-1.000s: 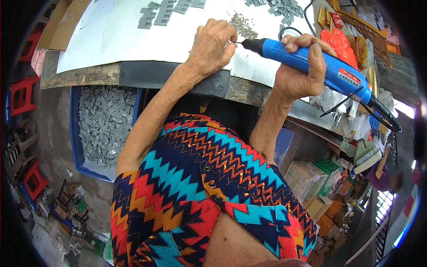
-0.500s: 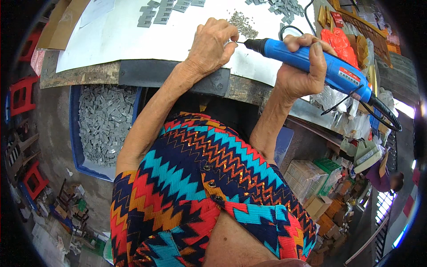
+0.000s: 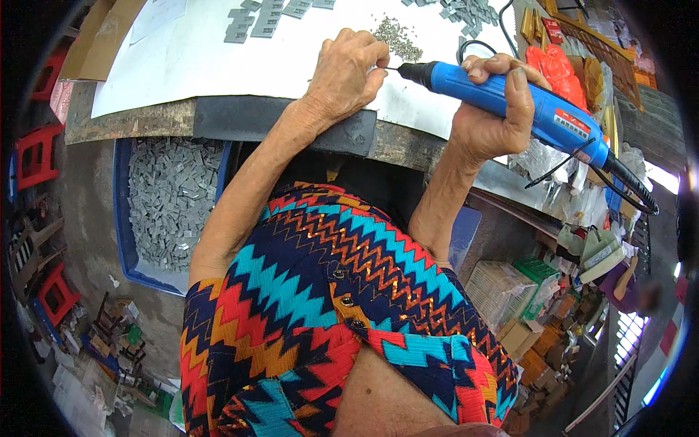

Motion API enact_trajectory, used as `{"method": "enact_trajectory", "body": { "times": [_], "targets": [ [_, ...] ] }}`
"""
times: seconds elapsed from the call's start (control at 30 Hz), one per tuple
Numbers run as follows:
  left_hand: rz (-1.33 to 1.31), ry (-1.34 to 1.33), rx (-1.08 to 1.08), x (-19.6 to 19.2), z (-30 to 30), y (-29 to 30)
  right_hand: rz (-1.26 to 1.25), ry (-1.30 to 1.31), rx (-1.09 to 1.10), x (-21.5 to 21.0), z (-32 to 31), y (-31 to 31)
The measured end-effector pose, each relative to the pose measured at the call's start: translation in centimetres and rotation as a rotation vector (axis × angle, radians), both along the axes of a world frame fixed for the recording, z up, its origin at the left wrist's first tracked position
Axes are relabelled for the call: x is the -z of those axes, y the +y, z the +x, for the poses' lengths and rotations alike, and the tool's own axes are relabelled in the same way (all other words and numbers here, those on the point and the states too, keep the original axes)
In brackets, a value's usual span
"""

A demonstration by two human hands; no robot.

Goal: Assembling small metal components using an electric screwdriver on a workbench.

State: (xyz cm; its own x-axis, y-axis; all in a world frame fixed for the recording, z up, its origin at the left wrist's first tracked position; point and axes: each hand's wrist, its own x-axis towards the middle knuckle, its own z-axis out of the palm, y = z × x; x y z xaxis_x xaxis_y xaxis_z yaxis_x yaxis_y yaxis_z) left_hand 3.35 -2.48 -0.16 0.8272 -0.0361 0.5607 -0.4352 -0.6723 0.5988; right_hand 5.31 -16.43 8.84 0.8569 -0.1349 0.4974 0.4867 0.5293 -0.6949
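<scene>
My right hand (image 3: 489, 109) grips a blue electric screwdriver (image 3: 510, 102) with a black nose and a black cable at its rear, held level with its bit pointing left. My left hand (image 3: 346, 73) is closed at the bit's tip, its fingertips pinched on something too small to see. Both hands hover over a white sheet (image 3: 218, 58) on the worktable. A small heap of tiny screws (image 3: 397, 38) lies just beyond my left hand.
Grey flat parts lie in rows (image 3: 266, 16) and a pile (image 3: 470, 13) at the sheet's far edge. A blue bin (image 3: 122, 218) full of grey parts stands on the floor at left. Red stools (image 3: 36, 156), boxes (image 3: 502, 291) and clutter surround the table.
My left hand and the screwdriver tip have stayed together at the same spot; only slight shifts of the hands are visible.
</scene>
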Motion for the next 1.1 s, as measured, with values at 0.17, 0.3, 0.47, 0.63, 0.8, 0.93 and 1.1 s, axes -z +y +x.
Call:
{"method": "enact_trajectory", "body": {
  "times": [0.17, 0.3, 0.47, 0.63, 0.8, 0.93, 1.1],
  "targets": [
    [0.006, -0.015, 0.005, 0.3, 0.0, 0.1, 0.015, 0.013, -0.019, 0.0, 0.0, 0.1],
    [0.013, -0.014, 0.003, 0.3, 0.0, 0.0, 0.006, 0.020, -0.015, 0.0, 0.0, 0.0],
    [0.020, -0.030, 0.004, 0.2, 0.0, 0.0, -0.001, 0.002, 0.002, 0.0, 0.0, 0.1],
    [0.024, -0.041, 0.004, -0.2, -0.1, -0.2, -0.014, -0.003, 0.007, -0.2, -0.2, 0.3],
    [0.124, -0.100, -0.029, -0.3, -0.2, -0.3, -0.039, -0.059, -0.003, -0.1, -0.4, 0.6],
    [0.145, -0.110, -0.057, -0.1, -0.2, -0.3, -0.130, -0.056, -0.021, 0.1, -0.4, 0.2],
    [0.127, 0.010, -0.052, -0.1, -0.3, -0.2, -0.044, 0.001, -0.052, 0.1, -0.3, -0.5]
  ]
}}
